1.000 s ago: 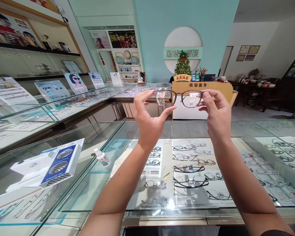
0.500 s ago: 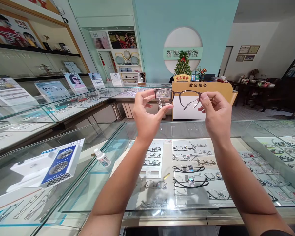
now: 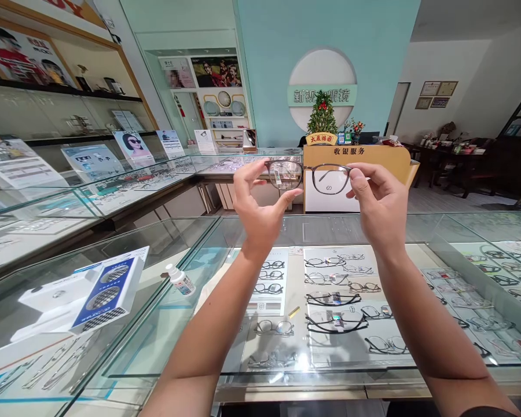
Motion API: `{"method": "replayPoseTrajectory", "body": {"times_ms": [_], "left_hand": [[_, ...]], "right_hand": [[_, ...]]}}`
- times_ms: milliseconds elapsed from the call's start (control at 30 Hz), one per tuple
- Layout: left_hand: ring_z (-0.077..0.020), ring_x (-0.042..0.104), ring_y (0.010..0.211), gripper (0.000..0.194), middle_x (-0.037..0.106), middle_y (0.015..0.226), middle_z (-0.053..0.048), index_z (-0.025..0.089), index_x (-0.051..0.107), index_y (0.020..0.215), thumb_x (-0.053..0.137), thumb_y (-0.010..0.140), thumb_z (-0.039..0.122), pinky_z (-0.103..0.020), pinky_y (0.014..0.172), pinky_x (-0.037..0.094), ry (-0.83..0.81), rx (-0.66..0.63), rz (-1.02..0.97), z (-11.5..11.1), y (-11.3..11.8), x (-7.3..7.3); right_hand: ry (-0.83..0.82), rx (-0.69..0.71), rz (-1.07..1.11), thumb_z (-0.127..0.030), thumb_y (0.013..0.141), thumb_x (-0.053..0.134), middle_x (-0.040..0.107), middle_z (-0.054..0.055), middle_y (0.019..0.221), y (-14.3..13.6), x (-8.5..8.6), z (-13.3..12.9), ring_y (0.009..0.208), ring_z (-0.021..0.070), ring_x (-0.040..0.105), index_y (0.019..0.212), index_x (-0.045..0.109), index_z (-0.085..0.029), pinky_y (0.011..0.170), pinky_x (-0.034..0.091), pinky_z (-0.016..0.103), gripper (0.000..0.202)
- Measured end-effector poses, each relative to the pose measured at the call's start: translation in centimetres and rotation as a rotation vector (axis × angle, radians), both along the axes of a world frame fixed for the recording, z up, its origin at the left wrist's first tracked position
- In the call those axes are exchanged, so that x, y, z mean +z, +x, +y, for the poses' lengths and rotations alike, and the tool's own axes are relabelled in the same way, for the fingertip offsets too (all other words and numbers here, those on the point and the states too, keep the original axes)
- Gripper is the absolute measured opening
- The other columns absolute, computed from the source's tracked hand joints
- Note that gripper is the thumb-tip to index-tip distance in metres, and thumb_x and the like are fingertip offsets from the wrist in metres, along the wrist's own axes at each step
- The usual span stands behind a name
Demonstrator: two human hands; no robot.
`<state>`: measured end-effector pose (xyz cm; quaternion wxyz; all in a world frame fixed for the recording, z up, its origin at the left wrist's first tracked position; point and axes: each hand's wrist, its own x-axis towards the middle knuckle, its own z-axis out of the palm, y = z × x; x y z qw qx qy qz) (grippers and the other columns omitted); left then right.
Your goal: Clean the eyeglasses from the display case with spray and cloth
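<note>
A pair of dark-rimmed eyeglasses (image 3: 308, 167) is held up above the glass showcase, its lenses facing me. My left hand (image 3: 260, 205) grips the left side of the frame, thumb below the left lens and fingers at the outer edge. At the other end, my right hand (image 3: 380, 202) pinches the right corner of the frame between thumb and fingers. A small pale label shows at the left lens, and a thin temple arm is visible through the right one.
Below my forearms, a glass showcase (image 3: 295, 341) holds rows of eyeglasses. A white spray bottle (image 3: 181, 280) and a blue-and-white box (image 3: 106, 292) stand on the glass at left. Across the aisle is a yellow-and-white counter (image 3: 360, 159) with a plant (image 3: 322, 116) on it.
The eyeglasses have shifted slightly left and tilted, so the temple arm behind the right lens sits higher. Both hands have moved a little left, keeping their hold.
</note>
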<state>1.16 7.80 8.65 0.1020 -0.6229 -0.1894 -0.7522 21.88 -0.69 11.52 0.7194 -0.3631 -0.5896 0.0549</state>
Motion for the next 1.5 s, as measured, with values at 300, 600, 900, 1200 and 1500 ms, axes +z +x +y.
{"method": "replayPoseTrajectory", "body": {"times_ms": [300,600,900,1200,1500], "left_hand": [[-0.0311,0.067,0.134,0.075,0.061,0.141,-0.013,0.035,0.045,0.146,0.076,0.09,0.073,-0.048,0.102,0.06,0.015,0.008,0.027,0.4,0.5,-0.4],[-0.0307,0.07,0.131,0.081,0.063,0.142,-0.013,0.032,0.05,0.141,0.082,0.081,0.076,-0.048,0.108,0.058,-0.078,-0.154,0.035,0.7,1.1,-0.7],[-0.0304,0.068,0.134,0.069,0.073,0.138,-0.012,0.029,0.062,0.139,0.087,0.085,0.063,-0.048,0.107,0.06,-0.047,0.009,0.296,-1.4,-0.5,1.4],[-0.0321,0.071,0.131,0.067,0.075,0.137,-0.012,0.027,0.065,0.138,0.086,0.085,0.063,-0.05,0.106,0.061,-0.057,0.007,0.455,-3.0,-0.3,2.1],[-0.0293,0.075,0.126,0.089,0.073,0.141,-0.011,0.037,0.044,0.157,0.085,0.084,0.067,-0.04,0.091,0.064,-0.185,-0.135,0.414,-2.7,-0.4,1.8]], "right_hand": [[0.092,0.058,-0.003,-0.05,0.103,0.069,0.08,0.003,0.101,-0.5,0.1,-0.5,0.074,0.0174,0.07,0.105,0.079,-0.028,0.071,0.06,0.037,0.024],[0.072,0.13,0.004,-0.044,0.105,0.064,0.077,0.004,0.095,-0.6,0.0,-0.9,0.083,0.0216,0.075,0.113,0.076,-0.03,0.079,0.063,0.042,0.02],[0.03,-0.034,-0.252,-0.042,0.098,0.075,0.078,0.005,0.116,2.3,1.0,-0.2,0.11,0.0256,0.072,0.102,0.08,-0.031,0.094,0.056,0.044,0.012],[-0.148,0.186,-0.411,-0.04,0.097,0.077,0.079,0.006,0.116,2.2,0.6,0.5,0.113,0.0267,0.071,0.089,0.081,-0.028,0.106,0.052,0.05,0.015],[-0.275,0.339,-0.368,-0.051,0.096,0.077,0.079,0.006,0.118,2.6,0.8,0.6,0.111,0.0252,0.07,0.087,0.081,-0.027,0.102,0.049,0.047,0.026]]}}
